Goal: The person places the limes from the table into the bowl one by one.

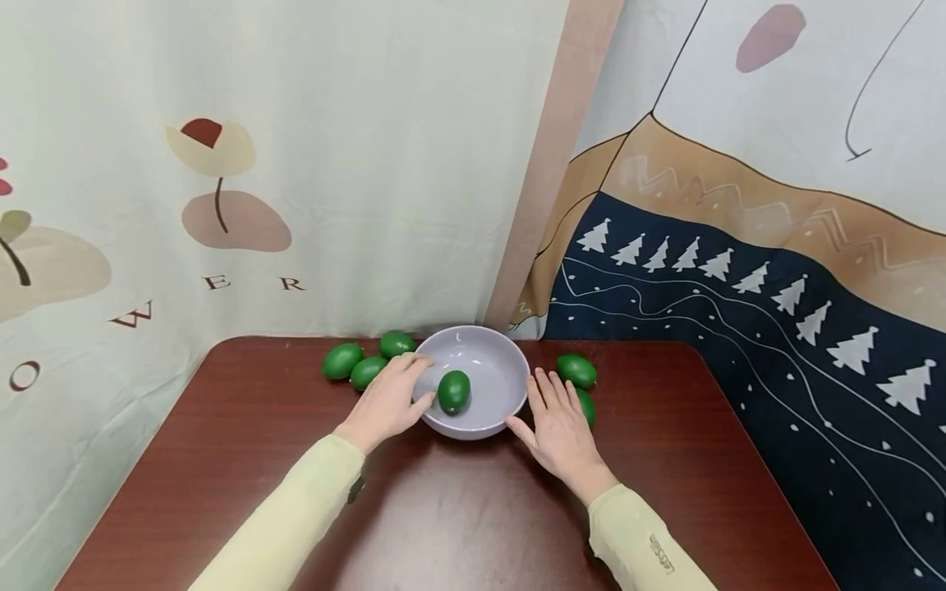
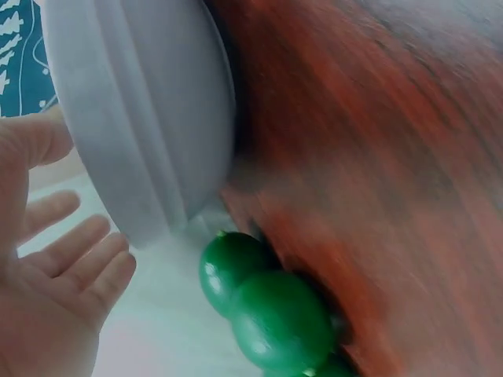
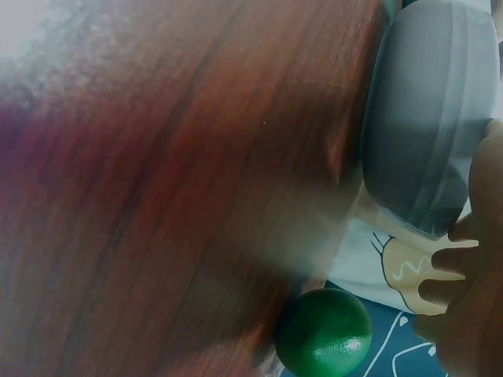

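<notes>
A pale lavender bowl [image 1: 490,373] stands on the table with one green lime [image 1: 454,391] inside it. At the bowl's left side is my left hand [image 1: 388,400], thumb right at the rim and fingers loosely spread along the edge. The left wrist view shows that hand's palm [image 2: 55,306] beside the bowl's outer wall [image 2: 149,110]. My right hand [image 1: 557,427] lies along the bowl's right side with fingers extended, thumb and fingertips close to the rim. In the right wrist view its fingers [image 3: 448,290] appear beside the bowl [image 3: 428,118].
Left of the bowl sit three limes, one [image 1: 343,361] outermost, one [image 1: 366,374] by my left hand and one [image 1: 397,344] behind. Two limes, a far one [image 1: 576,371] and a nearer one [image 1: 586,405], lie beside my right hand. Printed curtains [image 1: 414,180] hang behind the brown table [image 1: 458,517].
</notes>
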`<state>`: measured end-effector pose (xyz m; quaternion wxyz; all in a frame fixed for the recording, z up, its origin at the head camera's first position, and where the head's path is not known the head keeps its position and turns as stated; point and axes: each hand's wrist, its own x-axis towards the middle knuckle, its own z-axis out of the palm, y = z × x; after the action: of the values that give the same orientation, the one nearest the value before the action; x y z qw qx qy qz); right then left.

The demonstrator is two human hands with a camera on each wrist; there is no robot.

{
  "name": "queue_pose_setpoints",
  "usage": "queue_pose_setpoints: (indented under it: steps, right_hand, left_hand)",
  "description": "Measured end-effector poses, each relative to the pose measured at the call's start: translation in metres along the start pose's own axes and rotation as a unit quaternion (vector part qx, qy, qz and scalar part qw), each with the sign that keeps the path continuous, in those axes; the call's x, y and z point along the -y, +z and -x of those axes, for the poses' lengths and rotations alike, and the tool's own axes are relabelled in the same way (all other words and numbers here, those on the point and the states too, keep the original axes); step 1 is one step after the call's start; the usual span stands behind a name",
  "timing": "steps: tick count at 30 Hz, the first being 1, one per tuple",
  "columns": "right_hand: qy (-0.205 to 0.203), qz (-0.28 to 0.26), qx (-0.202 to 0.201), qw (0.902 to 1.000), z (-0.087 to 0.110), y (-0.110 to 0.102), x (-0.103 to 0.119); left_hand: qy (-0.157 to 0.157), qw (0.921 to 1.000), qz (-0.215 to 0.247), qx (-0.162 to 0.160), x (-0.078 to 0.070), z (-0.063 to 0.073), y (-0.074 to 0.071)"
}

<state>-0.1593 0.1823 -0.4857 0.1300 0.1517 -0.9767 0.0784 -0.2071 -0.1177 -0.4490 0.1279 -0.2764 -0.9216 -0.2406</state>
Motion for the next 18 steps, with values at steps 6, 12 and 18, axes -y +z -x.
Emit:
queue_pose_setpoints:
  steps: [6, 12, 18]
  right_hand:
    - [0.003, -0.005, 0.002, 1.0000, 0.004, -0.003, 0.003]
    - [0.002, -0.010, 0.002, 0.9999, 0.006, -0.004, 0.006]
    - [0.000, -0.014, -0.007, 0.9999, 0.008, -0.002, 0.007]
  left_hand:
    - [-0.033, 0.9983, -0.016, -0.045, 0.014, 0.010, 0.000]
    - [-0.076, 0.9946, -0.037, -0.060, 0.029, 0.018, -0.001]
    - [-0.091, 0.9921, -0.044, -0.074, 0.044, 0.028, 0.001]
